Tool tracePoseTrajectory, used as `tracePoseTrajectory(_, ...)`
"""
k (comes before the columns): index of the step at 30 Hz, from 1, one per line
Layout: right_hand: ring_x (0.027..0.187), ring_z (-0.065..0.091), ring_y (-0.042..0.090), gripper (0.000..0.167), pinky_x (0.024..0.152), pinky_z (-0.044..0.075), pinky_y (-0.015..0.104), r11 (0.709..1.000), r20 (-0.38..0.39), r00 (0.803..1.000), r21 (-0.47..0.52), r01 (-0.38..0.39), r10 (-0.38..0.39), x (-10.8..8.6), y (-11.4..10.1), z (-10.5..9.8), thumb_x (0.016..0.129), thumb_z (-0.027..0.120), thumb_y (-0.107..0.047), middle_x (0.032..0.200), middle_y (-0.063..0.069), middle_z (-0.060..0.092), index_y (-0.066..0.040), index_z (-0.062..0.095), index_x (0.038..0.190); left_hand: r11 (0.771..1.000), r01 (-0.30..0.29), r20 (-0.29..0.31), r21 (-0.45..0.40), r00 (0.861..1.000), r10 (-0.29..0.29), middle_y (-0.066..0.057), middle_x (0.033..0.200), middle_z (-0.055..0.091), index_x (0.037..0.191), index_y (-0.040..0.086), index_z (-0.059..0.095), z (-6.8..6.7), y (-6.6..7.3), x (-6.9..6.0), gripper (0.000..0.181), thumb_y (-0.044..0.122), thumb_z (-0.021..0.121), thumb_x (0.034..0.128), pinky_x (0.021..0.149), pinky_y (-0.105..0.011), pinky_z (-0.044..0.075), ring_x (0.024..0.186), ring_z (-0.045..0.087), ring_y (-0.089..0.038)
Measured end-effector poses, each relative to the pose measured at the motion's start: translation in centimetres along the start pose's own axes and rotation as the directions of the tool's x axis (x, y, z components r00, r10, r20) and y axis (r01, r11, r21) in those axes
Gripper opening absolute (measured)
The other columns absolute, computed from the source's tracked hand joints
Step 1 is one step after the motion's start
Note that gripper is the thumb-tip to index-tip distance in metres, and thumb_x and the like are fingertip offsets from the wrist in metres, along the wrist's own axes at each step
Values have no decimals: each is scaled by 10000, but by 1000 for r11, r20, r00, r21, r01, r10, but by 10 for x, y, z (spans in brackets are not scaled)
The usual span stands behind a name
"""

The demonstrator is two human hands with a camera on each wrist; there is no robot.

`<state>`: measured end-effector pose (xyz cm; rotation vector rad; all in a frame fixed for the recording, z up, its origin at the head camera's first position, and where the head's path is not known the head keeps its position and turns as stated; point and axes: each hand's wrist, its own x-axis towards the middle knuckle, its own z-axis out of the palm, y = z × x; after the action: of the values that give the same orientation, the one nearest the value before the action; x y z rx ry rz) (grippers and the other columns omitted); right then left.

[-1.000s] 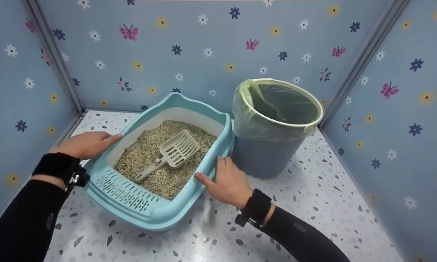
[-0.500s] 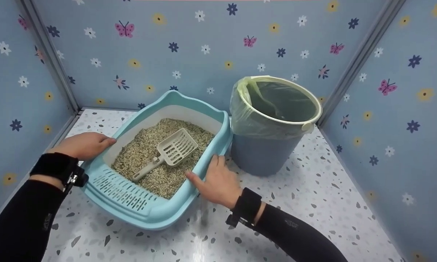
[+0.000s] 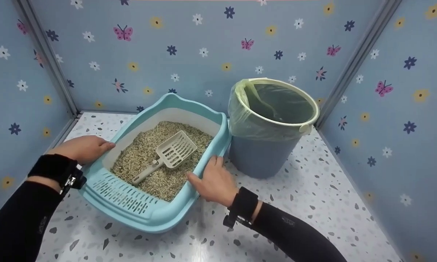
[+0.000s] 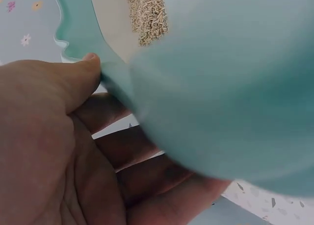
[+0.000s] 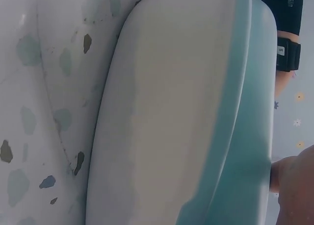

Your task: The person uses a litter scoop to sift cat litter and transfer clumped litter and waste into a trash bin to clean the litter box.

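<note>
A light-blue litter box (image 3: 122, 198) with a white lower body stands on the speckled floor, turned at a slant. Tan pellet litter (image 3: 145, 145) fills it, and a beige slotted litter scoop (image 3: 176, 149) lies on top. My left hand (image 3: 83, 148) grips the box's left rim; the left wrist view shows its thumb (image 4: 81, 78) over the edge and the fingers curled beneath. Across the box, my right hand (image 3: 216, 182) holds the right rim, thumb on top. Its other fingers are partly hidden; in the right wrist view only a part of the hand shows beside the rim.
Close to the box's right side stands a grey-blue trash bin (image 3: 262, 156) with a cream ring and a pale yellow-green liner. Flower-patterned panels (image 3: 204, 36) enclose the floor at the back, left and right. Speckled floor (image 3: 313, 218) shows in front and to the right.
The head view has shifted slightly. My right hand sits a little farther left on the rim than a second ago. Both hands stay on the litter box, and the scoop keeps its place.
</note>
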<state>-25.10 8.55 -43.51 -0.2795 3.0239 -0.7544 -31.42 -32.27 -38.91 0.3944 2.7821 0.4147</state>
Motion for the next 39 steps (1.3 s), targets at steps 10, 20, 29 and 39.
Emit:
tracePoseTrajectory(10, 1104, 642, 373, 983, 979, 606, 497, 998, 34, 998, 20, 51, -52, 13, 21, -15, 1025, 677, -565, 1457, 304, 479, 140, 326, 1613, 995, 3, 83, -103, 996, 6, -87, 851, 677, 1107, -43, 678, -2, 16, -5, 556, 423, 396, 1220, 727, -456, 633, 683, 715, -215)
tracePoseTrajectory(20, 1144, 641, 360, 927, 1035, 580, 498, 992, 80, 989, 44, 120, -124, 28, 52, -31, 1003, 650, -535, 1521, 258, 473, 62, 356, 1649, 979, 10, 120, -205, 993, 15, -96, 805, 702, 984, -13, 696, 11, 28, -14, 564, 426, 430, 1218, 712, -407, 668, 665, 784, -236)
tracePoseTrajectory(29, 1252, 635, 363, 909, 1125, 544, 530, 990, 56, 989, 46, 131, -134, 34, 76, -40, 1027, 690, -521, 1552, 240, 500, 4, 370, 1696, 961, 18, 70, -277, 998, 2, -98, 775, 723, 1016, -31, 731, 29, 51, -17, 577, 443, 461, 1205, 632, -400, 664, 630, 780, -240)
tracePoseTrajectory(39, 1135, 699, 326, 833, 963, 614, 498, 983, 162, 981, 165, 82, -109, -5, 65, -27, 1124, 593, -557, 1511, 281, 589, -7, 346, 1699, 961, 36, 49, -274, 999, -24, -101, 752, 719, 1048, -51, 747, 31, 51, -21, 598, 455, 469, 1200, 585, -382, 650, 594, 764, -225)
